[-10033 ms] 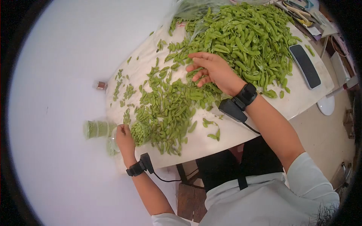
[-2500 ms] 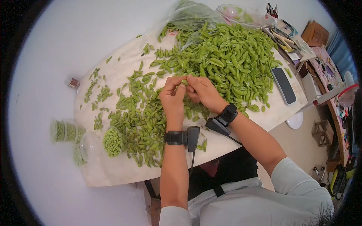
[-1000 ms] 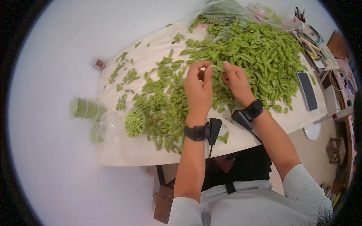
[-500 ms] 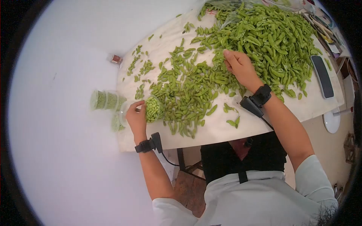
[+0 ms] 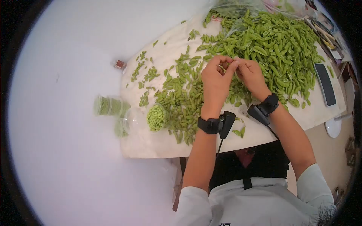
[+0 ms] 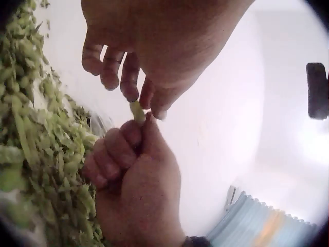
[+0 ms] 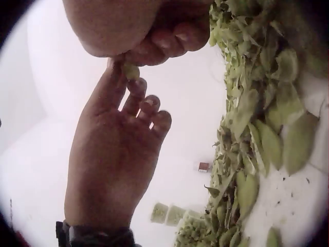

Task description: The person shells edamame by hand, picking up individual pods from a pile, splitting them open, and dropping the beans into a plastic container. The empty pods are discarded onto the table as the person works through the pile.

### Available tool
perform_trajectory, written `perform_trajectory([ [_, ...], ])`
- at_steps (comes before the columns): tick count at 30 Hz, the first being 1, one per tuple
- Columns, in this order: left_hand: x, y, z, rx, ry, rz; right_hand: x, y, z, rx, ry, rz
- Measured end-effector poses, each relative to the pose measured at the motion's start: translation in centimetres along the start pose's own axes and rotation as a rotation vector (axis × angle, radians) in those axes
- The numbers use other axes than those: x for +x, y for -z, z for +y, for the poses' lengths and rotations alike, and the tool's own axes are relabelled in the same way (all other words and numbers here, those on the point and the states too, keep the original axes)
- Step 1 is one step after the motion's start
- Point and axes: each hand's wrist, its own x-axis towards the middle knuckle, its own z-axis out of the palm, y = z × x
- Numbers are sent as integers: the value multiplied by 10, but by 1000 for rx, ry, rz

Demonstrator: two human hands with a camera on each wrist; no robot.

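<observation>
Above the table, my left hand (image 5: 216, 81) and right hand (image 5: 253, 78) meet at the fingertips. Between them is a small green bean pod (image 6: 137, 111), its ends pinched by thumb and fingers of each hand. In the right wrist view the pod (image 7: 131, 71) shows at the left hand's thumb and index fingertip, while the right hand's other fingers are curled. A large heap of green bean pods (image 5: 283, 45) lies beside and beyond the right hand. Left of the left hand, a clear tub (image 5: 155, 117) is filled with shelled green beans.
Loose pods (image 5: 184, 101) spread over the white tabletop (image 5: 139, 148). Lidded tubs of beans (image 5: 109, 106) stand at its left edge, near a clear round lid (image 5: 132, 119). A small brown-labelled jar (image 5: 120, 64) sits farther back. A phone (image 5: 325, 84) lies at right.
Half a second ago my left hand was at the tub of shelled beans; it has swung right and now meets the right hand at a pod. The head view has shifted slightly.
</observation>
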Motion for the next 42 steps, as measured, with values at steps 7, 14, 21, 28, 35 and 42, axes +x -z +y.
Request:
perform_trajectory([
  [7, 0, 0, -24, 161, -203, 98, 1, 0, 4, -130, -11, 46],
  [14, -8, -2, -49, -274, 21, -1, -1, 0, 9, -207, -11, -2],
  [21, -10, 7, -46, -523, 163, -51, -3, -10, -3, -43, -57, -88],
  [28, -20, 42, -17, -185, 7, 208, -8, -10, -17, 227, -427, -287],
  [35, -75, 196, -8, 645, 79, 431, -4, -4, -35, 466, -275, -180],
  [42, -93, 252, -51, 853, 216, 316, -1, 1, -17, 387, -224, -72],
])
